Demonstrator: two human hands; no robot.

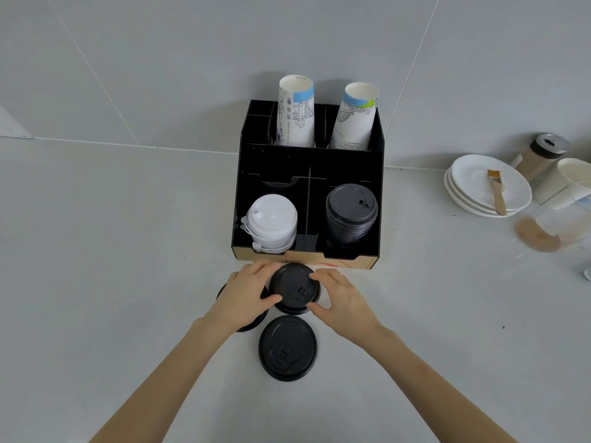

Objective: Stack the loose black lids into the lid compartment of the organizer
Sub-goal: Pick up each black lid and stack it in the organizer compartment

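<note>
Three loose round black plastic lids lie on the grey counter (128,282) before the black compartmented organizer (307,161). Left hand (244,294) and right hand (340,297) both grip the farthest lid (292,290), arms extended forward.

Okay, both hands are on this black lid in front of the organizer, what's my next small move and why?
Probably lift the held lid, gripped by the left hand and right hand, onto the black lid stack in the organizer's front right compartment; the white lids fill the left.
</note>
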